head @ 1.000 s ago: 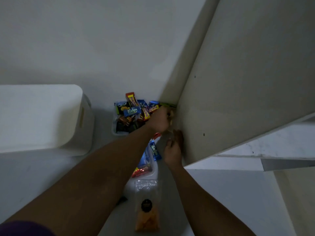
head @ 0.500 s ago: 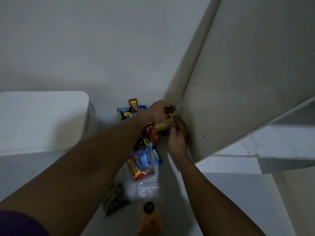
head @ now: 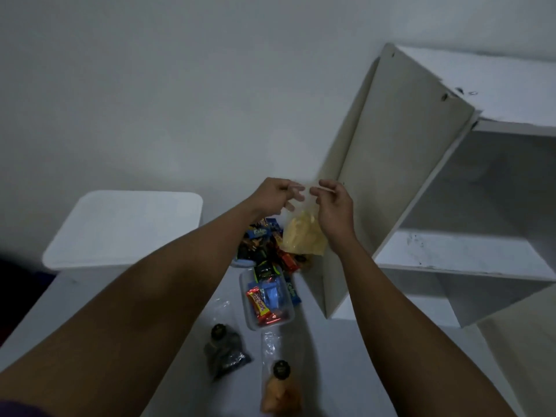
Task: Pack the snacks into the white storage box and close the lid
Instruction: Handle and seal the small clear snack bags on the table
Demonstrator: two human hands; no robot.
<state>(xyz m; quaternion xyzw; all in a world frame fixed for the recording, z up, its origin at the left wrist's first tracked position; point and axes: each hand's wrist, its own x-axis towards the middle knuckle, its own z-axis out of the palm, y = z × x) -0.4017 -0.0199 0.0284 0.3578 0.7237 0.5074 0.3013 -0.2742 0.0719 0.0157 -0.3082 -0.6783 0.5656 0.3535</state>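
Both hands, left hand (head: pixel 278 195) and right hand (head: pixel 331 206), pinch yellow bag (head: pixel 304 236) mid-frame; box (head: pixel 120 230) left, lid on; snacks (head: pixel 267 296) unpacked.

White surface (head: pixel 346 371) carries lidded box (head: pixel 120 227), snack tray (head: pixel 244 299), dark bag (head: pixel 224 353), orange bag (head: pixel 279 389).

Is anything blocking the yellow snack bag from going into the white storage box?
Yes: the closed lid covers the opening, left of the yellow snack bag that the left hand and right hand pinch. Nothing else visible lies between.
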